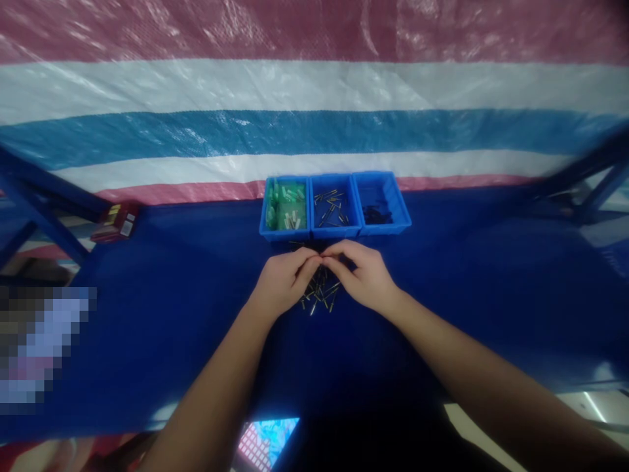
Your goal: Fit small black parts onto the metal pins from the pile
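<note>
My left hand (284,278) and my right hand (362,274) meet at their fingertips above the table, just in front of the bins. Both are pinched closed, and whatever lies between the fingertips is too small and hidden to name. Under and between the hands is a loose pile of thin, dark and brass-coloured metal pins (322,292). Behind it stand three blue plastic bins in a row. The left bin (264,229) has white pieces and green plastic in it, the middle bin (337,232) similar thin pins, the right bin (400,210) small dark parts.
A blue cloth (187,314) covers the table. A dark red box (116,221) sits at its back left by a blue metal frame (46,196). A striped plastic sheet (314,85) hangs behind. At the lower edge, a bright coloured item (269,442) shows.
</note>
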